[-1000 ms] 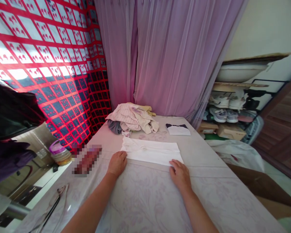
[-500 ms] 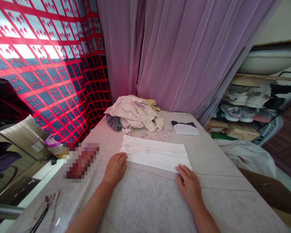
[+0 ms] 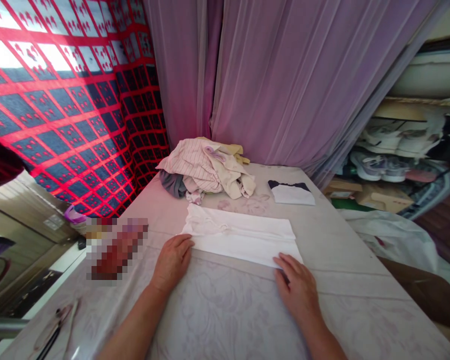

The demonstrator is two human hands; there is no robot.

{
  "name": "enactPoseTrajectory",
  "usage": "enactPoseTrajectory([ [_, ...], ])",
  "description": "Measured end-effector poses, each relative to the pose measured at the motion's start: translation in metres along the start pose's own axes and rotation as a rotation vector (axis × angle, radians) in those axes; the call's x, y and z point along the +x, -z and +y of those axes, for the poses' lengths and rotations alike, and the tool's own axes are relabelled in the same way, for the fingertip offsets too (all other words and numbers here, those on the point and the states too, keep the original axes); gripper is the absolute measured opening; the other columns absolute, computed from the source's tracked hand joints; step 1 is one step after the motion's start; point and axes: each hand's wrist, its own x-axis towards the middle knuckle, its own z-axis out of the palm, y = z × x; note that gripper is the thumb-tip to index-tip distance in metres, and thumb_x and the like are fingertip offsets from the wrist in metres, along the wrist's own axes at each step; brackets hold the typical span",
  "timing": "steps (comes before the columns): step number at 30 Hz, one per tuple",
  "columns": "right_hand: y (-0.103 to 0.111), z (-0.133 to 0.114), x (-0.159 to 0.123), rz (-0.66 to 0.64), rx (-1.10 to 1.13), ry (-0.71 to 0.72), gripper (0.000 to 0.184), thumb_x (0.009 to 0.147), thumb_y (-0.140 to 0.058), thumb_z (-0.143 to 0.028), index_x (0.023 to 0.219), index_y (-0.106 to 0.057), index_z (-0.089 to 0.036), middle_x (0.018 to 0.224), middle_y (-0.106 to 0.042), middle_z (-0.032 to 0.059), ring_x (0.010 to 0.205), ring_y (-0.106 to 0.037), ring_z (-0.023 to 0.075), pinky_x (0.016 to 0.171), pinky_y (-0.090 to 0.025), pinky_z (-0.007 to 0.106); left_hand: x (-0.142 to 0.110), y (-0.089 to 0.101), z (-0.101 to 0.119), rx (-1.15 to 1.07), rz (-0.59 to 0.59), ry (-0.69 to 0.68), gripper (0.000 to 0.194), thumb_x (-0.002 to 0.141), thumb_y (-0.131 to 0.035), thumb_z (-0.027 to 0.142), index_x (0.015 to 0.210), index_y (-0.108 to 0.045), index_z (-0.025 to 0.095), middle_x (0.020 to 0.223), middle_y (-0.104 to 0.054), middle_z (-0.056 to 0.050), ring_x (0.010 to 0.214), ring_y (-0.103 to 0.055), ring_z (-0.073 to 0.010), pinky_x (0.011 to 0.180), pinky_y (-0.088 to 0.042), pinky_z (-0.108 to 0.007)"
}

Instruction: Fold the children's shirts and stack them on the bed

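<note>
A white garment [image 3: 243, 237], folded into a long strip with a thin cord or tie on top, lies flat on the cloth-covered table [image 3: 225, 310]. My left hand [image 3: 174, 257] rests at its near left corner, fingers stretched out and touching the edge; the thumb is partly hidden. At the near right corner, my right hand [image 3: 298, 280] lies with its fingertips on the cloth and its thumb apart. Behind the garment is a heap of crumpled clothes [image 3: 198, 167], pink striped, beige and grey. A folded white and black garment [image 3: 292, 193] sits at the back right.
Eyeglasses [image 3: 54, 330] lie at the table's near left, and a blurred-out reddish object [image 3: 116, 252] is at the left edge. Purple curtains [image 3: 285, 85] hang behind the table. Shelves with shoes [image 3: 382, 165] and boxes stand on the right, beside a white plastic bag [image 3: 393, 235].
The view has shifted slightly. Both hands stay at the near corners of the white garment, which looks the same.
</note>
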Motion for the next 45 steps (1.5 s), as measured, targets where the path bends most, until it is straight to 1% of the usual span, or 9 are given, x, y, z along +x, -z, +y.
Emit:
enactPoseTrajectory([
  [4, -0.002, 0.002, -0.001, -0.012, -0.008, -0.008, 0.033, 0.085, -0.041, -0.033, 0.102, -0.067, -0.022, 0.114, -0.064, 0.0070, 0.108, -0.055, 0.0232, 0.095, -0.039, 0.041, 0.001, 0.001, 0.000, -0.007, -0.003, -0.005, 0.023, 0.086, -0.045, 0.020, 0.094, -0.066, 0.020, 0.111, -0.064, -0.007, 0.101, -0.058, -0.0203, 0.092, -0.046, -0.038],
  [8, -0.005, 0.010, -0.003, -0.058, -0.026, 0.008, 0.032, 0.085, -0.043, -0.036, 0.104, -0.067, -0.025, 0.116, -0.064, 0.0050, 0.109, -0.055, 0.0227, 0.095, -0.040, 0.041, 0.001, 0.001, 0.000, -0.023, -0.017, -0.002, 0.023, 0.085, -0.045, 0.019, 0.094, -0.067, 0.021, 0.111, -0.064, -0.008, 0.101, -0.058, -0.0204, 0.093, -0.046, -0.039],
  [13, -0.007, 0.019, -0.005, -0.090, -0.049, 0.031, 0.033, 0.086, -0.044, -0.036, 0.108, -0.067, -0.027, 0.118, -0.063, 0.0042, 0.110, -0.055, 0.0229, 0.095, -0.040, 0.041, 0.001, 0.000, -0.001, -0.036, 0.000, -0.002, 0.023, 0.085, -0.045, 0.020, 0.092, -0.067, 0.021, 0.109, -0.065, -0.007, 0.100, -0.059, -0.0204, 0.091, -0.047, -0.039],
  [16, -0.006, 0.016, -0.004, -0.088, -0.037, 0.021, 0.033, 0.085, -0.045, -0.035, 0.107, -0.067, -0.027, 0.118, -0.063, 0.0045, 0.109, -0.054, 0.0234, 0.095, -0.040, 0.041, 0.001, 0.000, -0.002, -0.057, 0.033, -0.004, 0.024, 0.085, -0.045, 0.021, 0.092, -0.068, 0.022, 0.103, -0.068, -0.006, 0.100, -0.059, -0.0206, 0.093, -0.046, -0.039],
  [21, -0.001, 0.003, -0.001, -0.043, 0.003, -0.011, 0.032, 0.085, -0.042, -0.033, 0.104, -0.067, -0.023, 0.116, -0.063, 0.0064, 0.110, -0.054, 0.0236, 0.097, -0.039, 0.042, 0.001, 0.000, -0.003, -0.062, 0.113, -0.017, 0.023, 0.085, -0.046, 0.021, 0.088, -0.069, 0.022, 0.089, -0.072, -0.004, 0.100, -0.059, -0.0212, 0.094, -0.045, -0.040],
  [26, 0.002, -0.001, 0.000, -0.035, 0.004, -0.016, 0.032, 0.086, -0.041, -0.034, 0.102, -0.067, -0.023, 0.115, -0.064, 0.0066, 0.109, -0.054, 0.0234, 0.096, -0.039, 0.042, 0.001, 0.001, -0.002, -0.061, 0.080, -0.006, 0.023, 0.085, -0.046, 0.021, 0.089, -0.069, 0.023, 0.090, -0.072, -0.004, 0.102, -0.059, -0.0214, 0.097, -0.044, -0.041],
  [32, 0.001, 0.001, -0.001, -0.026, 0.002, -0.015, 0.032, 0.085, -0.041, -0.035, 0.102, -0.067, -0.024, 0.114, -0.064, 0.0065, 0.108, -0.054, 0.0241, 0.095, -0.039, 0.042, 0.001, 0.002, -0.001, -0.067, 0.090, -0.024, 0.022, 0.085, -0.047, 0.020, 0.089, -0.068, 0.023, 0.091, -0.072, -0.004, 0.102, -0.059, -0.0212, 0.097, -0.043, -0.042],
  [39, 0.001, 0.000, 0.000, -0.015, 0.006, -0.004, 0.033, 0.085, -0.041, -0.034, 0.102, -0.067, -0.023, 0.114, -0.064, 0.0069, 0.108, -0.055, 0.0233, 0.096, -0.039, 0.041, -0.001, 0.002, 0.000, -0.070, 0.094, -0.036, 0.021, 0.085, -0.046, 0.021, 0.089, -0.067, 0.023, 0.089, -0.072, -0.002, 0.085, -0.064, -0.0164, 0.101, -0.038, -0.043],
  [45, 0.002, 0.000, 0.001, -0.029, 0.007, -0.011, 0.033, 0.086, -0.040, -0.035, 0.101, -0.067, -0.023, 0.114, -0.064, 0.0066, 0.108, -0.055, 0.0229, 0.096, -0.039, 0.041, 0.000, 0.002, 0.000, -0.082, 0.077, -0.029, 0.021, 0.085, -0.046, 0.020, 0.087, -0.067, 0.023, 0.088, -0.072, -0.001, 0.084, -0.064, -0.0152, 0.103, -0.036, -0.042],
])
